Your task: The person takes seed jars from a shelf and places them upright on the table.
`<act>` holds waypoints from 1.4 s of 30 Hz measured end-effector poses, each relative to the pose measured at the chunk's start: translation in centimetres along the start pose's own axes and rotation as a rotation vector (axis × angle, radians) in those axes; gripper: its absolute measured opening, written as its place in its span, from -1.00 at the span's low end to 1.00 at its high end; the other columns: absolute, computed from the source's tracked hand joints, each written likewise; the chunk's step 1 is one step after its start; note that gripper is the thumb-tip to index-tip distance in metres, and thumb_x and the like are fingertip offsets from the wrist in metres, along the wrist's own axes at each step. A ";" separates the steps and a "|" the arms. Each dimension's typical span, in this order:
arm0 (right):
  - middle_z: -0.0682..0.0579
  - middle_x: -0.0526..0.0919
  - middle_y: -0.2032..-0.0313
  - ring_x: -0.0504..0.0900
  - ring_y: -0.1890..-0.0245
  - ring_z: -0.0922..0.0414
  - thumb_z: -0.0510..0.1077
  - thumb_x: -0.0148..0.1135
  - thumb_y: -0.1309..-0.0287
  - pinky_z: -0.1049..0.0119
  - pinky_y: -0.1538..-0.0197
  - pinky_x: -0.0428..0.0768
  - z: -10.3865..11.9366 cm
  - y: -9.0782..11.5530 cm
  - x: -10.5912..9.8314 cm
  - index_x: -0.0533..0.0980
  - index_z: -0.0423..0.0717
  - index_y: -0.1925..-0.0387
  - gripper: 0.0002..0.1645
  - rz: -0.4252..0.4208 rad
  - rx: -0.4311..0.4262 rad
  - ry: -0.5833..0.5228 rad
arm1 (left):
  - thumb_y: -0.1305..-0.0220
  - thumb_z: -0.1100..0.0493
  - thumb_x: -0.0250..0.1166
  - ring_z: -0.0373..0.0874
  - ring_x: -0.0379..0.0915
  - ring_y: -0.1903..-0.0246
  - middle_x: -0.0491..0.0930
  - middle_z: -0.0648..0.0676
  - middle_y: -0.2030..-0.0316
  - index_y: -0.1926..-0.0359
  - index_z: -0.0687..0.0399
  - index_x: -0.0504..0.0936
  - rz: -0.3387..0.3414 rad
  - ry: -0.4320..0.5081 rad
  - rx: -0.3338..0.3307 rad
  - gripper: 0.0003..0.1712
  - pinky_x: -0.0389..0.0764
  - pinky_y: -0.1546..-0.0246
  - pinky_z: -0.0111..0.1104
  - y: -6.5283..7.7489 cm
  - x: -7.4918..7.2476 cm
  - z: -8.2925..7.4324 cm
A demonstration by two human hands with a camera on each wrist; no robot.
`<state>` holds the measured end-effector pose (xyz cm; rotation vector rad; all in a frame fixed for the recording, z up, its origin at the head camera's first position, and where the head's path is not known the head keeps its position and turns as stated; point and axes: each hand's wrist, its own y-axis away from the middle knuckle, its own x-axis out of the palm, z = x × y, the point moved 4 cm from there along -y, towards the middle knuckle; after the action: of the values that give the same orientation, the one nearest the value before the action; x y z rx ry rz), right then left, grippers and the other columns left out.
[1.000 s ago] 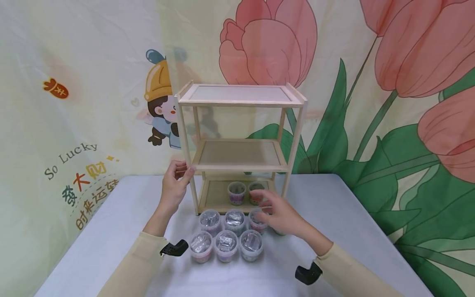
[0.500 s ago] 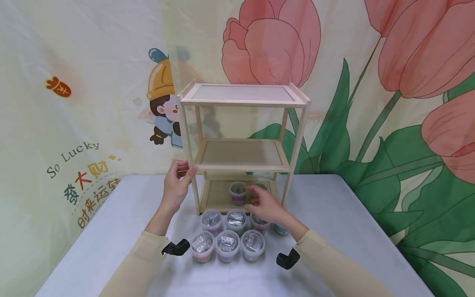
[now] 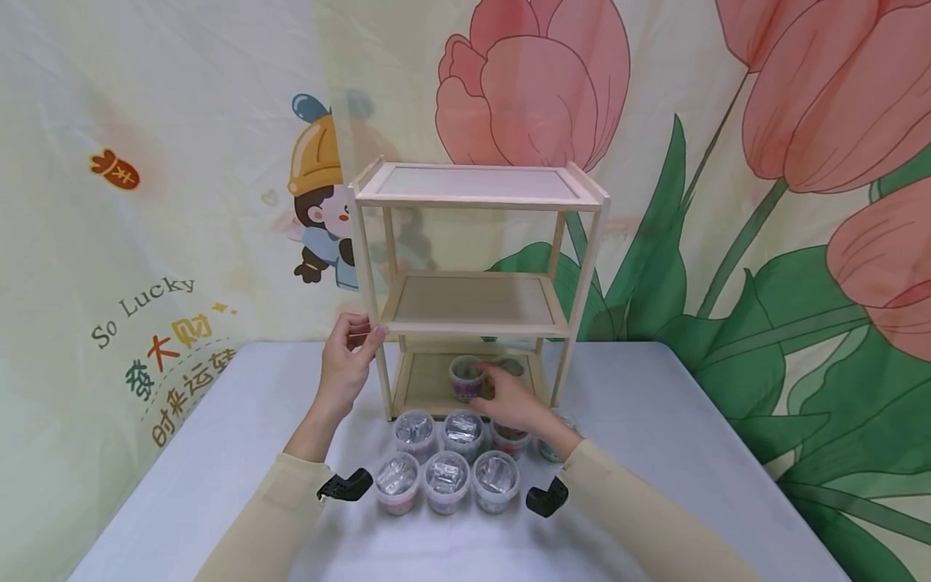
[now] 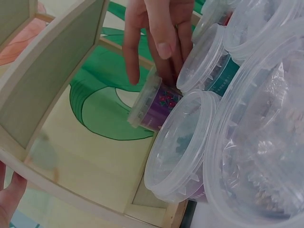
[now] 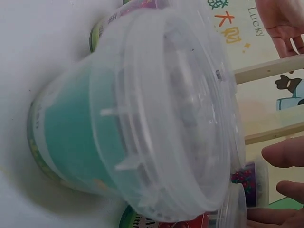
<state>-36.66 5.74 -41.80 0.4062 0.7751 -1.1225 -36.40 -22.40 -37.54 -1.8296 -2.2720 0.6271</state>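
Observation:
A small wooden three-tier shelf rack [image 3: 473, 329] stands on the table. My left hand [image 3: 347, 364] grips its left front post, thumb in front, just below the middle tier. On the bottom tier sits a clear-topped plastic tub with a purple label [image 3: 465, 388]. My right hand [image 3: 512, 398] reaches in beside it, fingertips at the tub's right side. In the left wrist view the right hand's fingers [image 4: 132, 57] are loosely extended around the purple tub, the thumb standing off it. Another tub [image 3: 513, 368] shows partly behind the right hand.
Several lidded clear tubs stand in two rows before the rack, including one at front right [image 3: 496, 482]. A teal-label tub [image 5: 71, 123] stands under my right forearm. A printed cloth [image 3: 727, 242] hangs behind the white table [image 3: 625, 380].
My right hand has moved left and inward, from over the front tubs to the purple tub on the bottom tier. My left hand stays on the post.

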 end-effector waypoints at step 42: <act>-0.15 0.75 0.35 0.35 0.71 0.29 -0.18 0.40 -0.38 0.03 0.31 0.56 -0.2 -3.2 2.1 0.54 0.07 -0.43 -0.38 -0.145 -0.137 0.051 | -0.54 0.05 0.33 -0.05 0.47 -0.05 0.52 0.14 -0.04 -0.18 0.25 0.46 -0.013 0.014 -0.005 -0.57 0.59 0.06 -0.55 0.0 0.1 0.0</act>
<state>-39.22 3.27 -43.22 0.2674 0.9327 -1.1899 -36.37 -22.34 -37.56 -1.8142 -2.2763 0.6054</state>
